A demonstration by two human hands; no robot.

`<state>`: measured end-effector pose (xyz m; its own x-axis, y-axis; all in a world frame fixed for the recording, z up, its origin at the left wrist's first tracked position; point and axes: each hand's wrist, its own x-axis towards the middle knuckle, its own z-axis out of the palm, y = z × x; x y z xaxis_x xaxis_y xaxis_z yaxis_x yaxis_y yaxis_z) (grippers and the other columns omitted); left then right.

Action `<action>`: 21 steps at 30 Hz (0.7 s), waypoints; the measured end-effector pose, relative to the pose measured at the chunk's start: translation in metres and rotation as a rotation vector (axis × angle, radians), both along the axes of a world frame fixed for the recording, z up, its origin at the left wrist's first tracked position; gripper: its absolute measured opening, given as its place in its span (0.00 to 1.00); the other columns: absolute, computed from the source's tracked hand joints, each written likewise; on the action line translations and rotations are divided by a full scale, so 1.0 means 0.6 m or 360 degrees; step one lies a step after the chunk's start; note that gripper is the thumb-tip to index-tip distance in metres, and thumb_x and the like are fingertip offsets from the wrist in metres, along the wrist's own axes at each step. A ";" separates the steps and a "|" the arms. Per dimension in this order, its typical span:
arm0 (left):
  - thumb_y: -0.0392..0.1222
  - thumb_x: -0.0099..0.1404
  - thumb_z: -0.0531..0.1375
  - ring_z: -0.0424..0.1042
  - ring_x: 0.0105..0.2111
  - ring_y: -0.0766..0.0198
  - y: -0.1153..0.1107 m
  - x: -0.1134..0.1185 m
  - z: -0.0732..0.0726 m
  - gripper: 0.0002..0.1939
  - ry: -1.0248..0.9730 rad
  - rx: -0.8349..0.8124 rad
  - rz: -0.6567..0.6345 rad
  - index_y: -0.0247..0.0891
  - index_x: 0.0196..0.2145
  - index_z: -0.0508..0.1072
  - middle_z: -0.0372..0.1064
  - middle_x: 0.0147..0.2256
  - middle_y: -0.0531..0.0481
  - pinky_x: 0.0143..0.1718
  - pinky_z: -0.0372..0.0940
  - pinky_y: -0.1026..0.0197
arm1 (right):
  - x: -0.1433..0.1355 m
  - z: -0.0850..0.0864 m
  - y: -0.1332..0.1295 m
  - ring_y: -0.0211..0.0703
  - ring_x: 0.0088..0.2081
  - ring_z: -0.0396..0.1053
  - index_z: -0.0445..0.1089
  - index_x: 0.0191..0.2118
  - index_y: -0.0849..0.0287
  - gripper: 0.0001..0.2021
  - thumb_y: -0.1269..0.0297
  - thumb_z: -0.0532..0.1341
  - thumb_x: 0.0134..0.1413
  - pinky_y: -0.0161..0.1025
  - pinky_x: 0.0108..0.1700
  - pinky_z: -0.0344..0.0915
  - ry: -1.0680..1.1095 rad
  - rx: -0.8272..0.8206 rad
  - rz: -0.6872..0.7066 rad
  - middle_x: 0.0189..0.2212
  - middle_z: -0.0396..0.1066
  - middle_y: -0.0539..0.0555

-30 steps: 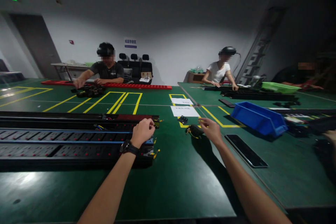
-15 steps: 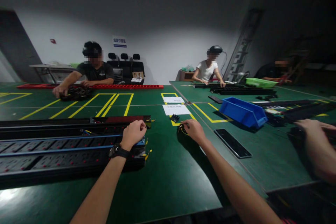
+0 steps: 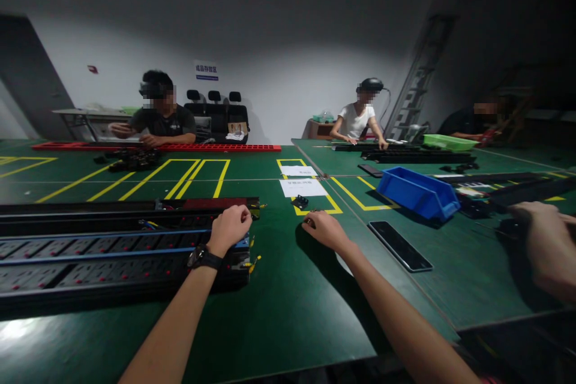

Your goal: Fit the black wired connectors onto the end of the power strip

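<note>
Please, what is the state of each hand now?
Left hand: curled over the black strips; grip cannot be told.
Right hand: fingers curled over the table; anything held is hidden.

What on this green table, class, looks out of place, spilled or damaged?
Nothing looks spilled or clearly damaged. Slightly odd: yellow wires poke out past the end of the black strip beside the left hand, untidy against its straight edges.

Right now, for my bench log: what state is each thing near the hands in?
Black strips: lying side by side
Left hand: curled, over the strips' ends
Right hand: curled, grip unclear
Watch: fastened on left wrist
Phone: flat, screen dark
Blue bin: upright, open-topped
White papers: flat
</note>
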<state>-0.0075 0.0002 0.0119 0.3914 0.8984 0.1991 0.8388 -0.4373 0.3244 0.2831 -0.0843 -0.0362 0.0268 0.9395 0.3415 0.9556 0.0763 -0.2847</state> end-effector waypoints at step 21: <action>0.46 0.70 0.54 0.75 0.44 0.57 -0.010 0.001 -0.007 0.12 0.0022 0.0010 0.0015 0.44 0.40 0.76 0.77 0.44 0.47 0.42 0.66 0.60 | -0.013 -0.015 -0.001 0.49 0.38 0.76 0.78 0.47 0.55 0.12 0.64 0.62 0.58 0.37 0.37 0.64 -0.0031 -0.0182 -0.0045 0.35 0.79 0.56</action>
<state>-0.0067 -0.0056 0.0079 0.3857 0.9009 0.1993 0.8472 -0.4313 0.3102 0.2751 -0.0851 -0.0454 0.0480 0.9714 0.2327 0.9622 0.0175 -0.2717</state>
